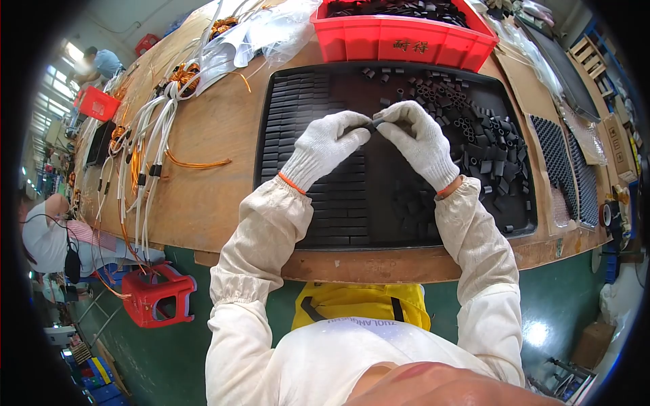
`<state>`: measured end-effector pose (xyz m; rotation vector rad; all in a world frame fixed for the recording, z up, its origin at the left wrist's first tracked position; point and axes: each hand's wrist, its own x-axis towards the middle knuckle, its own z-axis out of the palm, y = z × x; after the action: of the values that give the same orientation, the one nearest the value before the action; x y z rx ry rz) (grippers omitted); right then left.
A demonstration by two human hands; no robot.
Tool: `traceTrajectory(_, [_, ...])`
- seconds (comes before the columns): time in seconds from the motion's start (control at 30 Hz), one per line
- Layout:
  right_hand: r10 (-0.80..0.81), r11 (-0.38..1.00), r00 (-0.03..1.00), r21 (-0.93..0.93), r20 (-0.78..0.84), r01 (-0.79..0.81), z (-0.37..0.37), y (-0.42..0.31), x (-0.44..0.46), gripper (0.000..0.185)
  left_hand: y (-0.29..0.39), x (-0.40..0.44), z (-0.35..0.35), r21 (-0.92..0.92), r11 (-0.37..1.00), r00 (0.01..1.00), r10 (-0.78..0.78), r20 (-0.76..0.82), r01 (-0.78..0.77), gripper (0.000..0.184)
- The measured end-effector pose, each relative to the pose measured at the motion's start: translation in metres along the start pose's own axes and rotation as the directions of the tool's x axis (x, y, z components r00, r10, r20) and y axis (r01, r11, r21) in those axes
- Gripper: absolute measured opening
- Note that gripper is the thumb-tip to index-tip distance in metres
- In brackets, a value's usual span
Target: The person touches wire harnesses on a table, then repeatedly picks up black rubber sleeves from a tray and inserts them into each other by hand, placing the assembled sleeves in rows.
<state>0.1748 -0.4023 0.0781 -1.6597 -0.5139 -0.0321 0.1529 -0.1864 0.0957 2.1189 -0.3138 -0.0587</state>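
Observation:
Both of my hands wear white knitted gloves and meet above the middle of a black tray (384, 240). My left hand (330, 145) pinches one end of a small dark piece (374, 125), and my right hand (418, 141) pinches its other end. Rows of black pieces (335, 220) lie side by side in the left part of the tray, partly hidden by my left hand. Loose short black tubes (487, 145) are scattered over the tray's right part, some standing on end, partly behind my right hand.
A red bin (406, 47) of black pieces stands behind the tray. White cables with copper coils (159, 122) lie at the left. Dark textured sheets (555, 159) lie at the right. A red stool (159, 296) and a seated person (51, 233) are at the left.

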Motion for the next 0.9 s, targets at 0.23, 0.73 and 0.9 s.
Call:
traceTrajectory(0.23, [0.0, 0.998, 1.0, -0.065, 0.0, 0.0, -0.001, -0.002, -0.001, 0.015, 0.0, 0.0, 0.0, -0.007, 0.999, 0.999, -0.032, 0.012, 0.032, 0.03])
traceTrajectory(0.73, [-0.06, 0.957, 0.997, -0.281, 0.04, 0.069, -0.005, 0.001, 0.0, 0.014, 0.0, 0.0, 0.001, -0.019, 0.999, 1.0, -0.031, -0.004, 0.031, 0.029])
traceTrajectory(0.9, [-0.181, 0.916, 0.975, -0.34, 0.129, 0.215, -0.011, 0.009, 0.002, 0.018, -0.005, 0.002, 0.001, 0.083, 0.995, 0.999, 0.045, 0.009, -0.046, 0.029])
